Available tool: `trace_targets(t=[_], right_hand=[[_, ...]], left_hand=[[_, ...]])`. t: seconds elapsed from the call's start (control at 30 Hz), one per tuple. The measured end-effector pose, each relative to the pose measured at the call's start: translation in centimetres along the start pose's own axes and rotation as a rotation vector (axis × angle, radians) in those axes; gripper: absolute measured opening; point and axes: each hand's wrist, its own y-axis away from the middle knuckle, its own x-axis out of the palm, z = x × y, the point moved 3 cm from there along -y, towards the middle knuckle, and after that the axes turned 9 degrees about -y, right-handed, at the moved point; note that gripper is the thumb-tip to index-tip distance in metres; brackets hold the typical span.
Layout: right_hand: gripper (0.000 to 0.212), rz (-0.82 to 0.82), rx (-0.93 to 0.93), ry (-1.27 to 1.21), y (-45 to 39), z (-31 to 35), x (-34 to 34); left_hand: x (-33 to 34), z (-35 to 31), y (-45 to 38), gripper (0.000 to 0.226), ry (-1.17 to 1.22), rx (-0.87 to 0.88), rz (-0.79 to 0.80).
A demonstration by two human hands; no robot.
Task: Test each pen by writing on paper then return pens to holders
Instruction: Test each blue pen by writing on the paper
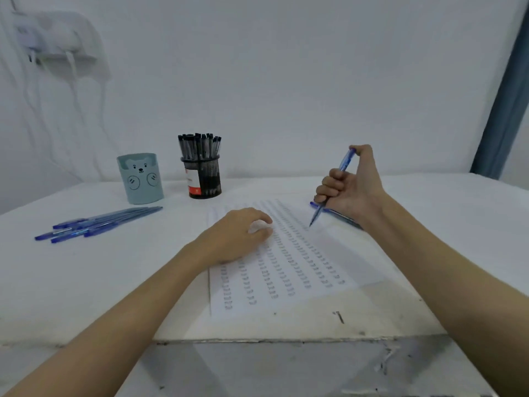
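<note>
Two pen holders stand behind the sheet of paper (286, 262): one teal bear holder (140, 179) and one black mesh holder (203, 179) packed with black pens (200, 144) (too tightly bunched to count). Left of the paper lies a cluster of blue pens (97, 223), roughly six. At the paper's right edge are two more: one blue pen (317, 214) upright in a hand and another blue pen (339, 216) lying under it.

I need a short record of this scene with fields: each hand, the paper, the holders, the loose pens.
left hand: rests on paper, holds nothing
right hand: grips blue pen, tip just above paper
paper: rows of small test marks
bear holder: no pens visible in it
black mesh holder: full of dark pens
loose blue pens: lie left of the paper
</note>
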Motion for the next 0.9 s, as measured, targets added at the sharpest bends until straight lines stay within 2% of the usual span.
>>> trace_targets(t=[0.17, 0.2, 0.27, 0.3, 0.47, 0.5, 0.57, 0.63, 0.67, 0.73, 0.8, 0.9], right_hand=[[0.082, 0.053, -0.099, 0.019, -0.3, 0.9, -0.5], [0.075, 0.059, -0.119, 0.058, -0.5, 1.0, -0.6], [0.044, 0.077, -0.15, 0.144, -0.6, 1.0, -0.8], [0.039, 0.089, -0.128, 0.192, -0.7, 0.8, -0.8], [0.08, 0.122, -0.004, 0.892, -1.0, -1.1, -1.8], [0.076, 0.139, -0.019, 0.943, -0.9, -1.5, -1.6], [0.042, 0.188, -0.091, 0.962, -1.0, -2.3, -1.3], [0.008, 0.2, -0.173, 0.981, -1.3, -2.8, -1.4], [0.002, 0.188, -0.2, 0.991, -1.5, -3.2, -1.5], [0.009, 0.142, -0.259, 1.017, -1.7, -3.8, -1.8], [0.019, 0.101, -0.321, 0.989, -1.5, -4.2, -1.8], [0.015, 0.097, -0.354, 0.922, -1.3, -4.1, -1.8]], left_hand=[[0.9, -0.9, 0.2, 0.042, 0.005, 0.015, 0.085], [0.8, -0.8, 0.3, 0.042, -0.011, 0.014, 0.088], [0.5, -0.3, 0.5, 0.042, -0.09, 0.019, 0.089], [0.3, 0.0, 0.5, 0.043, -0.137, 0.022, 0.09], [-0.3, 0.7, 0.7, 0.058, -0.176, -0.01, 0.125], [-0.3, 0.7, 0.6, 0.065, -0.154, -0.009, 0.122], [-0.3, 0.8, 0.4, 0.074, -0.101, -0.005, 0.121], [0.0, 0.9, -0.1, 0.074, -0.089, 0.002, 0.137], [0.1, 0.9, -0.4, 0.07, -0.098, 0.011, 0.143], [0.5, 1.1, -0.8, 0.064, -0.093, 0.025, 0.133], [0.9, 1.3, -0.9, 0.073, -0.068, 0.025, 0.097], [1.3, 1.7, -0.8, 0.084, -0.061, 0.029, 0.069]])
